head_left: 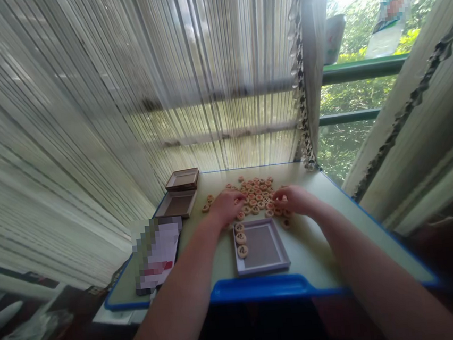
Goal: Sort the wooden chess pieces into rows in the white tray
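Note:
Many round Chinese chess pieces (257, 189) lie in a loose heap on the table. From the left, my left hand (228, 206) reaches to the heap's edge, its fingers stretched over the pieces and apart. My right hand (293, 200) is at the heap's right side, fingers loosely curved and apart, touching or just above pieces there. No piece shows clearly gripped in either hand. Nearer to me, between my forearms, lies a shallow open box (285, 255) with a column of three chess pieces (240, 238) along its left side.
Another open box (190, 208) and its lid (182, 178) stand at the table's back left. A phone-like object (160, 256), partly blurred out, lies at the left. The table (324, 273) has a blue edge with a molded tray (260, 288). String curtains (218, 85) hang behind.

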Tool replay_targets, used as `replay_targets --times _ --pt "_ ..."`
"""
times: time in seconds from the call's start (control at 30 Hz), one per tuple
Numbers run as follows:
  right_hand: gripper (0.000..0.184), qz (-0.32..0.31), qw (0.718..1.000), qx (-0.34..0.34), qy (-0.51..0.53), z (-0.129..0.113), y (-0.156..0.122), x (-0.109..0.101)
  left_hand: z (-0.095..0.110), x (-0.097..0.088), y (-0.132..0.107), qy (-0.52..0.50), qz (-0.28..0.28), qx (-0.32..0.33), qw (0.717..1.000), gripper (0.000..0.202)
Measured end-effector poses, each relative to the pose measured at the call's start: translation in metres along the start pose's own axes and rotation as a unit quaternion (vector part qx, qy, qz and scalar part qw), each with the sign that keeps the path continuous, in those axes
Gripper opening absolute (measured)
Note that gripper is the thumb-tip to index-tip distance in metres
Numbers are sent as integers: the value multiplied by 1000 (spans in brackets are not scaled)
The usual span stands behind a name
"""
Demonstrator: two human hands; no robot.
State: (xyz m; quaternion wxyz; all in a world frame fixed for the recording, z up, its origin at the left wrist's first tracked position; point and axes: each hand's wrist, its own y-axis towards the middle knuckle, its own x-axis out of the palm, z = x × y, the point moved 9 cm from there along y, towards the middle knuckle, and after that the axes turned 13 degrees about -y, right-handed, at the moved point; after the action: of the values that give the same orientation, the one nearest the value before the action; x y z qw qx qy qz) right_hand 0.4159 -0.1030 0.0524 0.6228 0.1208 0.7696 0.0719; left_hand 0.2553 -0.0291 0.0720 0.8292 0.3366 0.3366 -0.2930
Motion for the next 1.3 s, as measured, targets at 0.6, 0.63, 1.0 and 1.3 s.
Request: replay_targets --times 0.6,0.63,1.0,1.3 --pt "31 -272 962 1 25 -5 -38 15 22 11 -6 37 -81 73 993 46" --pt "32 -275 961 1 25 -4 -38 15 24 12 -6 35 -78 79 993 48" --pt "32 -274 958 54 -64 33 -47 5 18 12 -6 18 -71 72 995 46" --pt "29 -149 979 95 -106 38 -22 -6 26 20 -7 26 -105 59 992 52"
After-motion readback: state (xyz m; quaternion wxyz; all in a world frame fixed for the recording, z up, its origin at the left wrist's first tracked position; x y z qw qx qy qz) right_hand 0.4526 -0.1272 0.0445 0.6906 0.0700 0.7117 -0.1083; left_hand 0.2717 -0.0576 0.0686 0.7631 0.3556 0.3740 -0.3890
